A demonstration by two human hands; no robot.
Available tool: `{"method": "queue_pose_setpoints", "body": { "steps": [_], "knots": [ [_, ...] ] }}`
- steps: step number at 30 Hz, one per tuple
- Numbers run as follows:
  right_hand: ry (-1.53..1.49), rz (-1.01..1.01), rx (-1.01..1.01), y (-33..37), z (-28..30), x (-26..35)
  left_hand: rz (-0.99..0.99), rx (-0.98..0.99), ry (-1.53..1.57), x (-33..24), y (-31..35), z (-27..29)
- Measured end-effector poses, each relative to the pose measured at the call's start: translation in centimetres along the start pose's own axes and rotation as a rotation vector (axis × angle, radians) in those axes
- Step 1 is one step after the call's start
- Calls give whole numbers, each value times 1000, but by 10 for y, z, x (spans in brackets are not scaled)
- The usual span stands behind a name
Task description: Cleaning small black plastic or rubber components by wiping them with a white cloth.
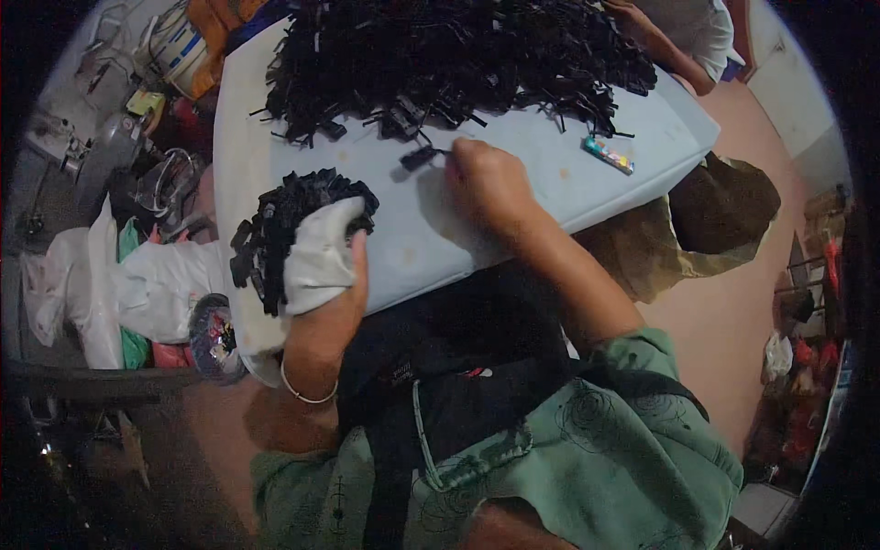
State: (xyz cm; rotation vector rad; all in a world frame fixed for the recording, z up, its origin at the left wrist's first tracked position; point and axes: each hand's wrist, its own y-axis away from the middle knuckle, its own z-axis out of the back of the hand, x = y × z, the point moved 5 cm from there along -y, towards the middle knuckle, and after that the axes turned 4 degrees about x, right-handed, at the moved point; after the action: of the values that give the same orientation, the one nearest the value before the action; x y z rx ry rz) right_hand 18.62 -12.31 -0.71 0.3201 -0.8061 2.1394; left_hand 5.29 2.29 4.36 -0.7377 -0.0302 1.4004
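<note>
My right hand (490, 179) is closed in a pinch over the pale tabletop, at the thin tail of a small black strip-like piece (419, 159). Its fingertips are partly hidden by the hand itself. White cloth (323, 252) covers the fingers of my left hand (353, 284), while its thumb is bare. That hand curls against a smaller pile of black pieces (261, 243) at the table's left side; whatever lies inside its grip is hidden. Across the far side spreads a large heap of similar black pieces (440, 64), many with short thin tails.
A small colourful packet (609, 156) lies near the right table edge (642, 174). Below that edge a brown sack (642, 252) stands open on the floor. Plastic bags (165, 293) and a round container (217, 339) are on the left. Another person's arm (674, 50) reaches in at far right.
</note>
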Motion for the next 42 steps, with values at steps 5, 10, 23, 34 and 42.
{"method": "queue_pose_setpoints", "body": {
  "steps": [5, 10, 23, 34, 42],
  "knots": [
    [-165, -76, 19, 32, 39, -1, -121, 98, 54, -17, 3, -18],
    [-563, -230, 365, 53, 27, 7, -218, 369, 456, -51, 0, -22],
    [-1255, -336, 400, 79, 4, 32, 237, 516, 1045, -41, 23, -33],
    [-465, 324, -51, 72, 48, 79, 239, 119, 1085, -22, 16, -44],
    [-918, -182, 307, 61, 15, 45, 313, 255, 915, -26, 22, -39]
  ]
}}
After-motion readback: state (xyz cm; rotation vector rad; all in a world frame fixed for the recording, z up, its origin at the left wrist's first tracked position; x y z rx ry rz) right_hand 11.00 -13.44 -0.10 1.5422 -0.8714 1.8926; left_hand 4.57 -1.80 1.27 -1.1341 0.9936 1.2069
